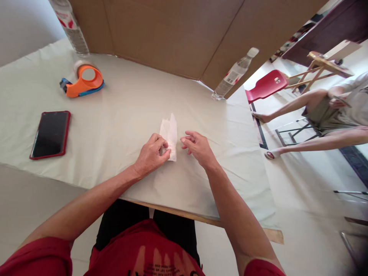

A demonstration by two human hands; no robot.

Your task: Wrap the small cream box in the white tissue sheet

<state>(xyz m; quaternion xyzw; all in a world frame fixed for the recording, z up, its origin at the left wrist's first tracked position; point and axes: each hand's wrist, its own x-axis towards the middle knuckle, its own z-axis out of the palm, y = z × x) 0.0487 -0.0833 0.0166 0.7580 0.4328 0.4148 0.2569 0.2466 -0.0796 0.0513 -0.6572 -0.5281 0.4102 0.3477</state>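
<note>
Pinched near its lower end by the grip of the left hand [152, 154], a thin white sheet [171, 132] is at the centre of the frame. Just right of it and apart, the right hand [199, 148] is loosely curled, its grip parted. On the pale cloth-covered worktop [120, 111], a red-edged phone [51, 134] lies at far left; a clear bottle [75, 36] stands upper left, an orange tape dispenser [75, 89] just below. Brown cardboard [163, 34] rises across the top; a second bottle [234, 74] stands beside it, upper right of centre. Farther right are a red chair [264, 87] and a seated person [342, 105].
</note>
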